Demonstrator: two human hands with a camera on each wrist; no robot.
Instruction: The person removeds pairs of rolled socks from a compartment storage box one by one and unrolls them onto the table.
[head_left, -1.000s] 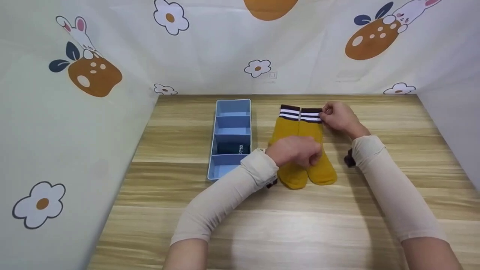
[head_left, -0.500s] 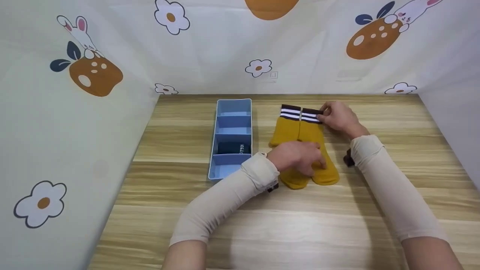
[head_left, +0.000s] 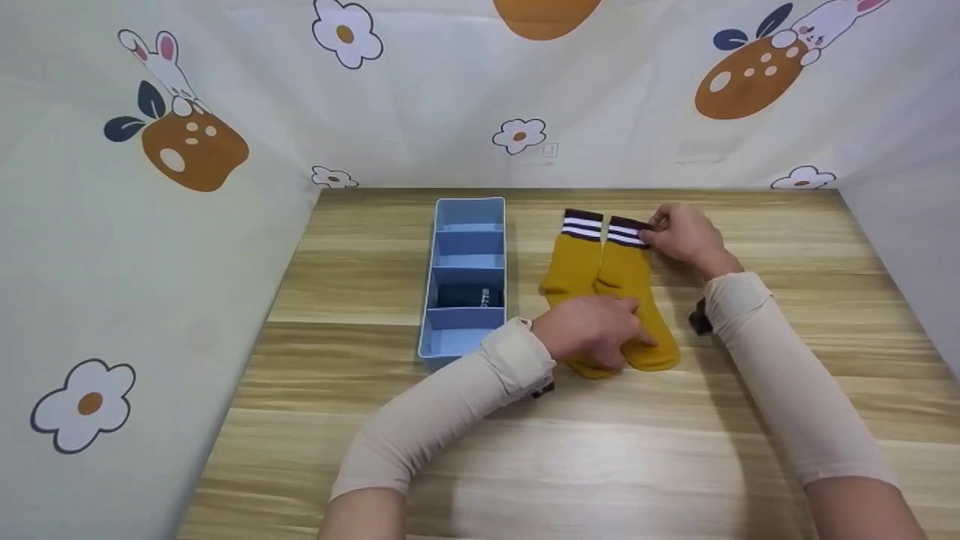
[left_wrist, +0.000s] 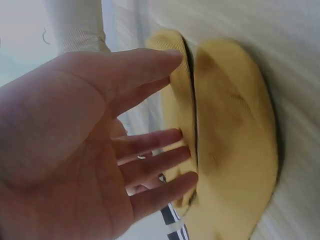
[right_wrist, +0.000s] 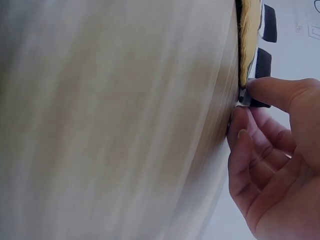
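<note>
Two mustard-yellow socks with dark cuffs and white stripes lie flat side by side, toes toward me: a left sock (head_left: 574, 262) and a right sock (head_left: 628, 274). My right hand (head_left: 684, 234) pinches the outer edge of the right sock's striped cuff between thumb and fingers; the right wrist view shows the thumb on the cuff (right_wrist: 263, 62). My left hand (head_left: 592, 326) is over the foot parts, fingers extended. In the left wrist view its fingertips (left_wrist: 187, 180) are at the gap between the socks; whether they press the cloth I cannot tell. It hides part of both feet.
Left of the socks stands a long blue divided box (head_left: 425, 330) with several compartments in a row. A dark folded cloth item with white lettering (head_left: 469, 295) lies in one compartment. Printed curtains (head_left: 435, 112) rise behind the wooden table (head_left: 300, 435) and along its sides.
The left hand has moved down toward the toes and its fingers have straightened. The right sock's cuff has shifted slightly right, widening the gap between the cuffs. The right hand keeps its pinch.
</note>
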